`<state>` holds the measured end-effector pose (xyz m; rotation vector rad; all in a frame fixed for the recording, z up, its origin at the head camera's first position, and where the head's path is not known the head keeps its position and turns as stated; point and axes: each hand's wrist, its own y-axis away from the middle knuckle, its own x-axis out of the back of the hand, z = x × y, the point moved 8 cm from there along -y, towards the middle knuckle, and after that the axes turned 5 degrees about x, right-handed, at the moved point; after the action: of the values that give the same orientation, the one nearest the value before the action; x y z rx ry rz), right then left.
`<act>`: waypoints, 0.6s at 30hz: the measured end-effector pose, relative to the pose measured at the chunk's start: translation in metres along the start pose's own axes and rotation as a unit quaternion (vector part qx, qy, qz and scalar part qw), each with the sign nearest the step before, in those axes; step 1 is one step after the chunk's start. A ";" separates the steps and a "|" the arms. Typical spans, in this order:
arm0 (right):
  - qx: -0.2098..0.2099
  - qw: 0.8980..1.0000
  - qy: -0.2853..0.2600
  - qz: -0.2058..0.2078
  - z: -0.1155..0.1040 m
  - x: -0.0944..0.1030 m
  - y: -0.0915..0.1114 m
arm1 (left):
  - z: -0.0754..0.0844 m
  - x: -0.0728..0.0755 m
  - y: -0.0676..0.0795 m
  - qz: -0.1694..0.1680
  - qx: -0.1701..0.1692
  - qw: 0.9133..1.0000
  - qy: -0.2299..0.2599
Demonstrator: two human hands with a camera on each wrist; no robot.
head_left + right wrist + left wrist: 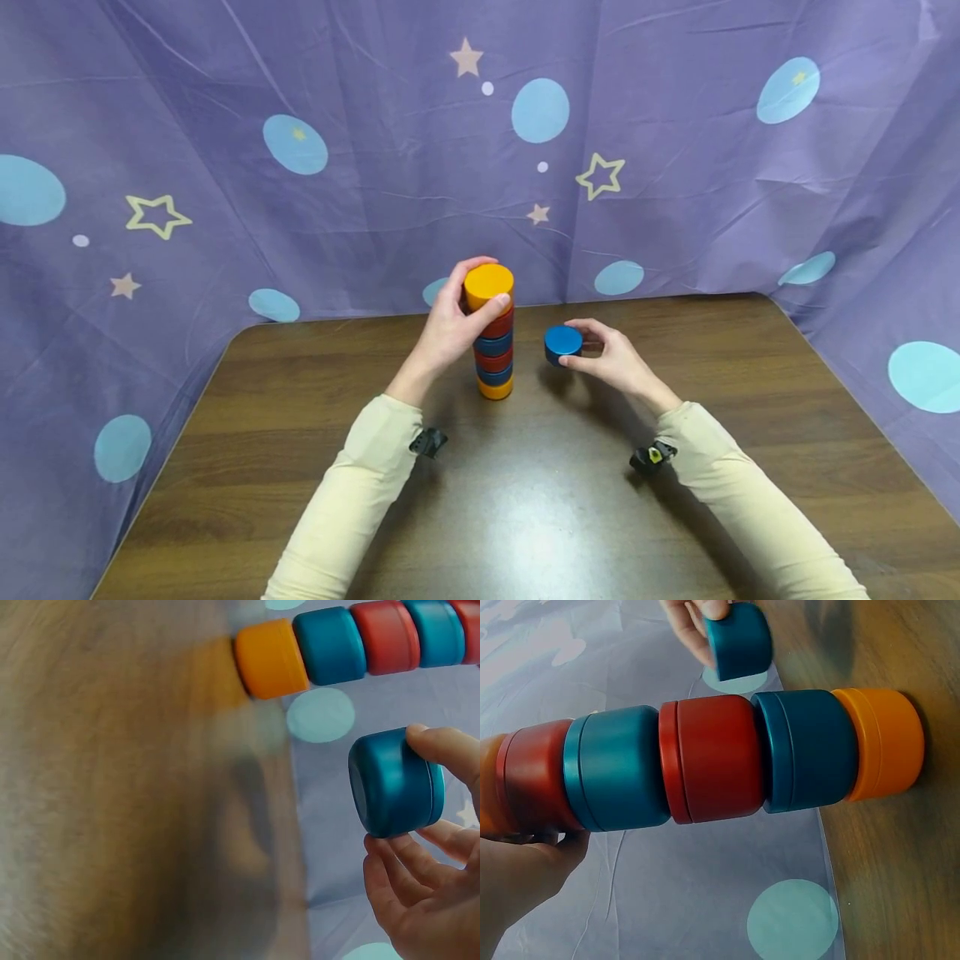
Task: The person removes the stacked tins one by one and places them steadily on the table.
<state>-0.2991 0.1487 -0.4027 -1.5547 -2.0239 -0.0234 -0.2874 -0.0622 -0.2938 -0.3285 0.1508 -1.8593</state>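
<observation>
A tall stack of small round tins (pixel 494 344) in orange, red and blue stands upright on the table. My left hand (pixel 448 329) grips the orange tin (pixel 489 283) at the top, thumb on the near side and fingers round the back. Below it the colours alternate red and blue, down to an orange tin (pixel 889 742) at the base. To the right of the stack, my right hand (pixel 615 362) holds a blue tin (pixel 394 784) between thumb and fingers. That tin is raised above the table and apart from the stack, its shadow falling beneath it.
The brown wooden table (pixel 300 458) ends at the back against a purple curtain (pixel 420 167) with stars and dots. A black wrist device (pixel 428 442) sits on the left sleeve, another (pixel 652 456) on the right sleeve.
</observation>
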 end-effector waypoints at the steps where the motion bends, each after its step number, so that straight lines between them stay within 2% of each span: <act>1: -0.004 1.000 -0.001 -0.001 0.003 -0.002 0.001 | 0.000 0.000 0.000 0.000 0.001 1.000 -0.001; 11: -0.051 0.998 -0.048 0.005 0.027 -0.010 0.004 | 0.004 0.001 0.000 -0.004 -0.014 1.000 -0.012; 18: -0.071 0.996 -0.061 0.003 0.038 -0.016 0.005 | 0.003 0.001 0.001 -0.001 -0.021 1.000 -0.003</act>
<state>-0.3084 0.1492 -0.4433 -1.6874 -2.1533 -0.0731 -0.2857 -0.0633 -0.2907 -0.3633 0.1844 -1.8597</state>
